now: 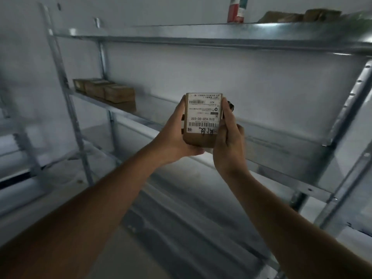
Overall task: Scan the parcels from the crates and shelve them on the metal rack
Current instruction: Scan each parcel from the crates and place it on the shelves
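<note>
While gripped at mid-frame between left hand and right hand, fingers wrapped on both sides, brown parcel raised before the metal rack, label upside down. Farther back, left of centre, three boxes on the middle shelf; more at upper right.
</note>
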The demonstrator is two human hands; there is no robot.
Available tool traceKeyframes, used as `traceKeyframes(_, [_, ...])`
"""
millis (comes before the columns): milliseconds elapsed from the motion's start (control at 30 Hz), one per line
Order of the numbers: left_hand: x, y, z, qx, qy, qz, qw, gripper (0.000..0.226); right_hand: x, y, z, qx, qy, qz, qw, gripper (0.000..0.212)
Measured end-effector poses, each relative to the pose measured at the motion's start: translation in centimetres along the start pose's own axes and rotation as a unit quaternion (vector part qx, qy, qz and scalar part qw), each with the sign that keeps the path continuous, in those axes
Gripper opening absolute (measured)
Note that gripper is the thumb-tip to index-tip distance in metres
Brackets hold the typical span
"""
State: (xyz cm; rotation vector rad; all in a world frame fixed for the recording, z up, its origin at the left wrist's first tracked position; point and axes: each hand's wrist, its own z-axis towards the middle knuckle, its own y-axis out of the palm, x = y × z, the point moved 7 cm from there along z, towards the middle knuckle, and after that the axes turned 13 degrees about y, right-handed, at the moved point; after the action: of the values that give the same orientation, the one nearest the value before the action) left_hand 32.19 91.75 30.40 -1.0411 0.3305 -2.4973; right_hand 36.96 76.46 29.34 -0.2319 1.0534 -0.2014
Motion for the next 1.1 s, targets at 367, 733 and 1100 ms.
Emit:
traceKeyframes(367, [-11.8, -15.2, 1.5, 0.079, -0.082, 0.126, 0.986, 0.13, -1.2, 19.3, 8.6, -0.096, -0.017, 0.004, 0.995, 0.053])
traceKeyframes(733, [-25.6, -32.5, 5.2, 0.056, -0.069, 0.136, 0.987, 0.119, -4.1, 39.1, 15.4, -0.078, 0.006, -0.012, 0.997, 0.051])
traceKeyframes(1100, [-36.9, -41.6, 12.8, 0.015, -0.05, 0.109, 0.993, 0.113, -3.7, 50.2, 24.7, -0.021, 0.065, -0.096, 0.993, 0.053])
